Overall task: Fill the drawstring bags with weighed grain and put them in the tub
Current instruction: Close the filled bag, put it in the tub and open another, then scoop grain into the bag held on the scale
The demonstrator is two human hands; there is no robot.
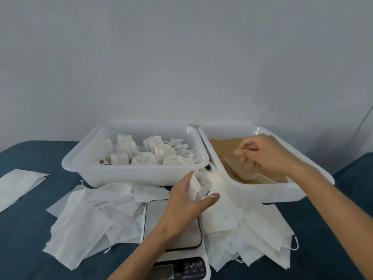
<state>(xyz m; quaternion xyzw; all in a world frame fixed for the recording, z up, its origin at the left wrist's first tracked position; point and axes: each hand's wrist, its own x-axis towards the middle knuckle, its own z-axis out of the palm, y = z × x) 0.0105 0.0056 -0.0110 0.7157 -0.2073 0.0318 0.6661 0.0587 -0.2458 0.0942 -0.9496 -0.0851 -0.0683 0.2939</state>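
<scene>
Scoop being loaded for the next bag, above the scale.

Left hand (187,201) pinches an empty drawstring bag (198,185) by its mouth, above the kitchen scale (171,229). Right hand (264,153) grips a clear plastic scoop (244,170) dug into the grain (224,147) in the right tub (282,190). Filled bags (145,153) lie in the left tub (133,174); flat empties (84,221) are heaped round the scale. Judgement: take a modest scoopful, spread the bag mouth wide with the thumb, bring the spout just over it, pour slowly and top up by reading. Display is too blurred to read.
</scene>
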